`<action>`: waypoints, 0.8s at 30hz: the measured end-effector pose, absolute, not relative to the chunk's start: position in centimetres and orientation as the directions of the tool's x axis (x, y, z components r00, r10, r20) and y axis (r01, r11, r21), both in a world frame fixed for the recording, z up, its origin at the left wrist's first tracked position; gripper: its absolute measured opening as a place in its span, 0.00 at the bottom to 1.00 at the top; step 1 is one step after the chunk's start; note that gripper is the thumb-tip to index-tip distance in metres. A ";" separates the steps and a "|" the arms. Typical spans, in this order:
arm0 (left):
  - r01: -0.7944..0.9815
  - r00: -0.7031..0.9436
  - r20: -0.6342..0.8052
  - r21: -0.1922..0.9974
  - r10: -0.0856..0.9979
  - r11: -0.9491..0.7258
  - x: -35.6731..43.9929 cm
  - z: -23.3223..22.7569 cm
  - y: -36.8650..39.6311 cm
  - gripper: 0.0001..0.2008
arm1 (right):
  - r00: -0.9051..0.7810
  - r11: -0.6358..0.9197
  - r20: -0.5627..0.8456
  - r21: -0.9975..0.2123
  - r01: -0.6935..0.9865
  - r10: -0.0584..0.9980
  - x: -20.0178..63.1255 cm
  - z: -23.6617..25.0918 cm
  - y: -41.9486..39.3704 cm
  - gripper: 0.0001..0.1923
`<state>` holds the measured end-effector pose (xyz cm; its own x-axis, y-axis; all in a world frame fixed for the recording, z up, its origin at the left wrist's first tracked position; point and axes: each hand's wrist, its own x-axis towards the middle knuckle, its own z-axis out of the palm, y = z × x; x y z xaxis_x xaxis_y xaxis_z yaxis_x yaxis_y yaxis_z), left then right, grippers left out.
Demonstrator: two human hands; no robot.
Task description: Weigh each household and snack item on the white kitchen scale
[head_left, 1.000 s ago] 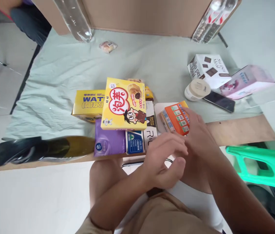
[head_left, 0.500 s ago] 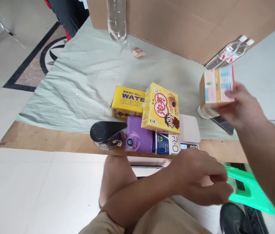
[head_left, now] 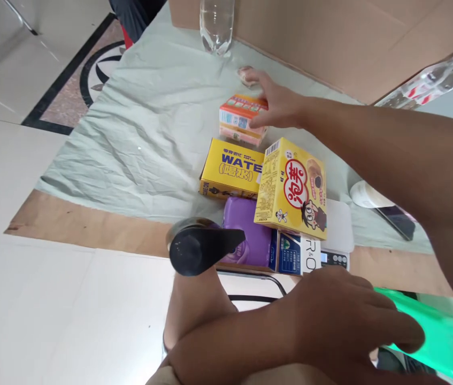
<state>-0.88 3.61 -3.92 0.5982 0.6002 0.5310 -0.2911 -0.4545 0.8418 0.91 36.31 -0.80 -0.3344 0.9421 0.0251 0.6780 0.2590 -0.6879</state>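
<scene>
My right hand [head_left: 276, 101] reaches across to the far side of the group of packages. Its thumb lies on the near side of an orange and pink box [head_left: 240, 120], with the fingers around the far side. That box is just behind a yellow "WATE" box [head_left: 232, 168]. A small wrapped snack [head_left: 246, 76] lies by my fingertips, partly covered. My left hand [head_left: 346, 315] hovers low near the table edge, fingers loosely bent and apart, with nothing visible in it. A yellow puff-snack box [head_left: 290, 187] leans over a purple pack [head_left: 246, 224] and a blue-and-white box [head_left: 290, 254].
A black-topped pump bottle [head_left: 188, 251] stands at the front edge. A white scale [head_left: 338, 227], a white bottle [head_left: 366, 193] and a phone [head_left: 397, 222] are on the right. Clear bottles [head_left: 430, 83] and a large bottle [head_left: 216, 29] stand by the cardboard [head_left: 310, 48]. A green plastic object [head_left: 443, 331] is below.
My right hand has carried the orange and pink box from the right side leftwards, to behind the yellow "WATE" box. The view has shifted a little; my left hand stays low in front.
</scene>
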 end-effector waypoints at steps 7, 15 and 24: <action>-0.307 0.608 0.528 0.845 0.593 -0.438 -0.9 -3.6 4.8 0.25 | -0.453 0.178 -0.196 -0.732 0.658 0.870 2.3 -4.2 39.0 0.42; -0.243 0.625 0.490 0.862 0.608 -0.445 0.5 -4.0 4.5 0.27 | -0.413 0.037 -0.361 -0.715 0.699 0.836 2.5 -4.3 37.9 0.19; -0.024 0.826 0.268 0.895 0.496 -0.444 0.9 -3.4 4.6 0.27 | -0.309 -0.099 -0.309 -0.832 0.545 0.900 2.2 -3.0 36.6 0.06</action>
